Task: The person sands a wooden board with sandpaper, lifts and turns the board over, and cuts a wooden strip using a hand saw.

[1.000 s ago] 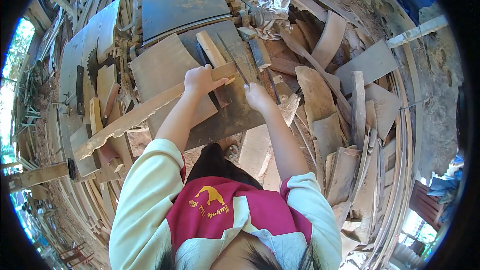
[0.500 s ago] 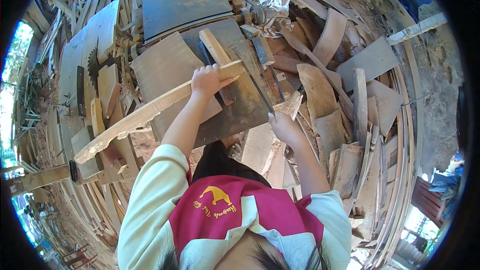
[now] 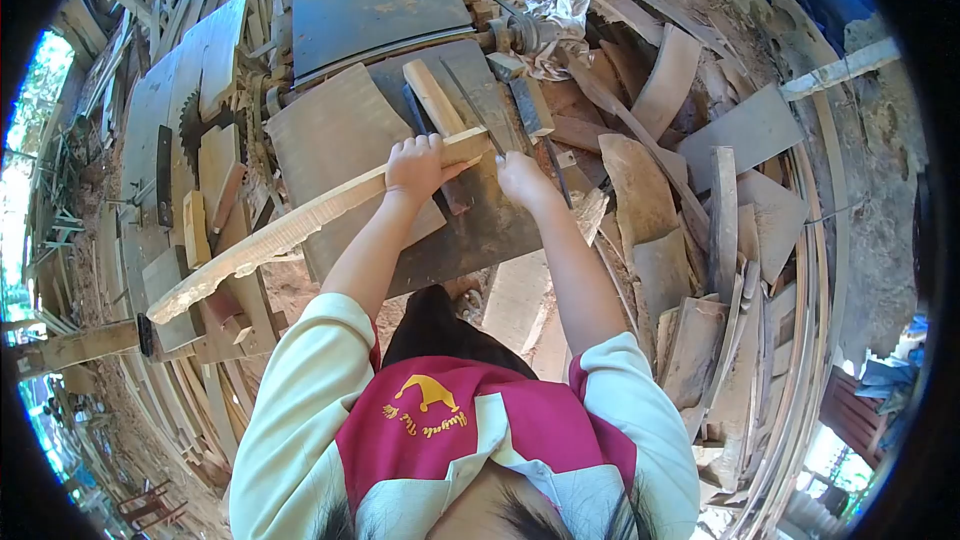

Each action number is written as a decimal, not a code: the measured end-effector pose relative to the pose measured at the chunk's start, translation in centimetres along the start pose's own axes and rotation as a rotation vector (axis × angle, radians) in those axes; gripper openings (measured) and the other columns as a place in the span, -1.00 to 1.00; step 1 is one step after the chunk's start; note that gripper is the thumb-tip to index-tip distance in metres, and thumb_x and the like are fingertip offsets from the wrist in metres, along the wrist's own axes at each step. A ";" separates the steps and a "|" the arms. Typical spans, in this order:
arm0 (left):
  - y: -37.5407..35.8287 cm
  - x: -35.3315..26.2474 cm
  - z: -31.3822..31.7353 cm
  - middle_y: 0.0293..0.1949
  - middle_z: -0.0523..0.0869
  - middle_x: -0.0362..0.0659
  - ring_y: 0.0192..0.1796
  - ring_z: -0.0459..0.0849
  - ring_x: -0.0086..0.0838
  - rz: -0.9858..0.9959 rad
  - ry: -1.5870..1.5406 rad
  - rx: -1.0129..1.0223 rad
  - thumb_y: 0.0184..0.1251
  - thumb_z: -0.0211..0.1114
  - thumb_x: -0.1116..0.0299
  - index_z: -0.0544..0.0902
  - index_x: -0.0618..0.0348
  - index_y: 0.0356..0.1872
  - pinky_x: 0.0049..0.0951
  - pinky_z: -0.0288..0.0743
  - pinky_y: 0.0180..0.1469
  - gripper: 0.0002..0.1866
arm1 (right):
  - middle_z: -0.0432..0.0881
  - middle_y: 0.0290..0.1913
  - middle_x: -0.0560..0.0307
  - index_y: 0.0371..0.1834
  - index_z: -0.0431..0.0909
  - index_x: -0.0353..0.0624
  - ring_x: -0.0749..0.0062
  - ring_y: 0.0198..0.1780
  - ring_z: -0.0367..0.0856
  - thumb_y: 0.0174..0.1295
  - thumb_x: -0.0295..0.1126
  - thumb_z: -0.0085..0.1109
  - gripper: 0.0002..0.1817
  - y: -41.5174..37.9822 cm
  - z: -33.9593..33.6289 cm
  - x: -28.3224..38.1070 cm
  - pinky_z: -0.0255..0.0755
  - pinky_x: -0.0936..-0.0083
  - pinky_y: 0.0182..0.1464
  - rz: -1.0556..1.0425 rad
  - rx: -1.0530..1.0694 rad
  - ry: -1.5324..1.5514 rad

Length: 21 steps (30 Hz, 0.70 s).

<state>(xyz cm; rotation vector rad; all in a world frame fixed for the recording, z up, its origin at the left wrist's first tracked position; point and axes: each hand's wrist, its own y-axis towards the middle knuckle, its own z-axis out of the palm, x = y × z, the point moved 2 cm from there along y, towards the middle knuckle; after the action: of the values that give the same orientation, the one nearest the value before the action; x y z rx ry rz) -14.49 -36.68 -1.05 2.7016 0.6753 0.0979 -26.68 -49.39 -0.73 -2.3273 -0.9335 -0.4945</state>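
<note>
Half a second ago the right hand (image 3: 522, 180) hung low, off the near edge of the metal table (image 3: 480, 230), drawing a thin saw blade (image 3: 470, 105) back toward the body; it has now come forward again and sits over the table, just right of the plank's end. The long wooden plank (image 3: 300, 225) has barely shifted under the other hand.

Nearest to the metal table's front edge are the two forearms in pale sleeves. The left hand (image 3: 415, 168) is closed over the right-hand end of the plank, fingers wrapped across its top edge, pressing it on the table. From that grip the plank runs far out past the table's left edge, its rough far end hanging over scrap wood. The right hand is closed around the near end of the saw blade, which slants up and away across the table, passing just behind the plank's cut end.

Farther across the table a short wooden block (image 3: 432, 98) lies at an angle, beside a grey board (image 3: 335, 135). Left of the table a toothed circular blade (image 3: 188, 122) stands among boards. Right of the table, curved offcuts (image 3: 640, 190) lie heaped on the ground.
</note>
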 end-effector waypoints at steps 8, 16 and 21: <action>-0.6 -0.2 0.3 -0.58 0.48 -0.24 -0.46 0.53 -0.39 0.007 0.036 -0.078 -0.09 0.18 -0.25 0.43 0.06 -0.52 -0.39 0.35 -0.40 -0.48 | 0.53 -0.22 -0.32 -0.25 0.44 -0.31 -0.19 -0.12 0.48 0.33 -0.13 -0.31 -0.57 -2.3 0.7 0.3 0.33 0.08 -0.07 0.034 -0.063 0.026; -0.8 -0.2 0.3 -0.58 0.49 -0.26 -0.45 0.54 -0.40 -0.005 0.053 -0.087 -0.12 0.20 -0.24 0.44 0.05 -0.51 -0.40 0.35 -0.39 -0.48 | 0.52 -0.24 -0.36 -0.29 0.43 -0.38 -0.22 -0.13 0.47 0.35 -0.16 -0.32 -0.55 -1.7 1.2 -0.4 0.32 0.09 -0.09 -0.053 -0.082 0.047; -1.0 -0.5 0.1 -0.56 0.51 -0.26 -0.43 0.55 -0.40 -0.023 0.049 -0.069 -0.13 0.23 -0.21 0.45 0.06 -0.50 -0.40 0.34 -0.38 -0.50 | 0.53 -0.26 -0.34 -0.30 0.44 -0.34 -0.21 -0.17 0.48 0.34 -0.16 -0.30 -0.57 -1.5 1.6 -0.7 0.34 0.08 -0.10 -0.034 -0.093 0.031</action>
<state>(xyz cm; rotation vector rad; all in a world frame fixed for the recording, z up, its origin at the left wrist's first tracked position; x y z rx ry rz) -15.34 -36.15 -1.45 2.6322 0.7045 0.1789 -28.09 -47.86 -1.72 -2.3823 -0.9560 -0.5982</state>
